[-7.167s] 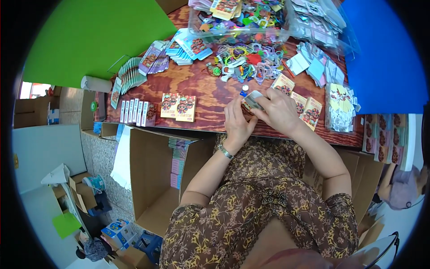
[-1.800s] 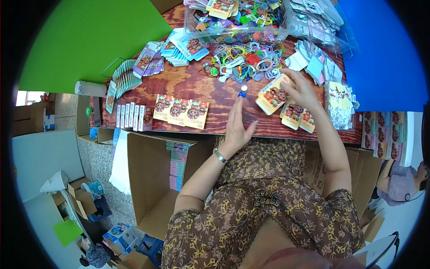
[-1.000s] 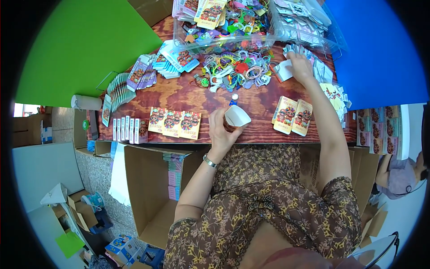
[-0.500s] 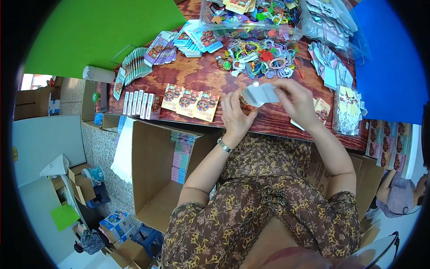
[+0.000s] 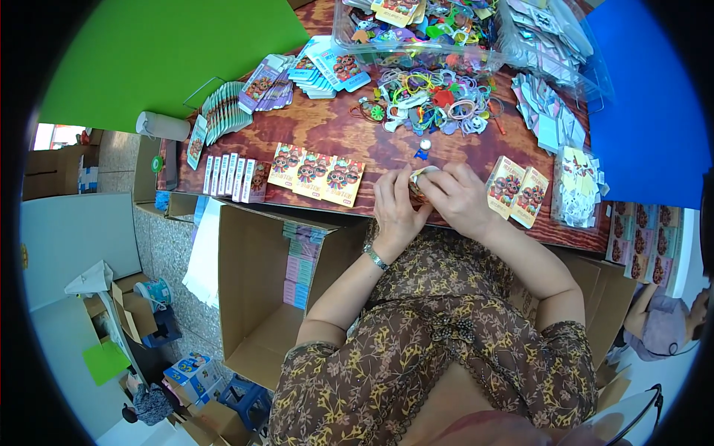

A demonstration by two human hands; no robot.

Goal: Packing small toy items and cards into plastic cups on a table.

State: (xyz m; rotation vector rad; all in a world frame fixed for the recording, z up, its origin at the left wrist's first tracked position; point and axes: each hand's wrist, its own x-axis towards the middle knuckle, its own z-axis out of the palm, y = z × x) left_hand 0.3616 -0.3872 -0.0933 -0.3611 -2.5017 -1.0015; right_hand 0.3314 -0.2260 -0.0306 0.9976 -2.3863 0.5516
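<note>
My left hand (image 5: 396, 207) is wrapped round a small yellow printed box (image 5: 417, 195), of which only a little shows between the hands. The fingers of my right hand (image 5: 462, 199) are bent and pressed together at the top of this box; whatever lies between them is hidden. Just beyond my hands a small blue trinket (image 5: 422, 153) with a pale round top lies on the wooden table (image 5: 297, 123). To the right of my right hand are two yellow printed boxes (image 5: 513, 186), side by side. Three similar yellow boxes (image 5: 316, 175) lie in an overlapping row to my left.
Colourful trinkets (image 5: 439, 100) are heaped before a clear plastic bin (image 5: 416, 52). White-and-yellow packets (image 5: 578, 182) and pale cards (image 5: 548, 111) lie at right. Fanned purple boxes (image 5: 268, 85) and upright boxes (image 5: 227, 177) are at left. An open cardboard box (image 5: 256, 297) stands below the table edge.
My right hand has moved left and down onto the yellow box. The pale grey-white cards it held are out of sight. The blue trinket and the two boxes at right now show fully.
</note>
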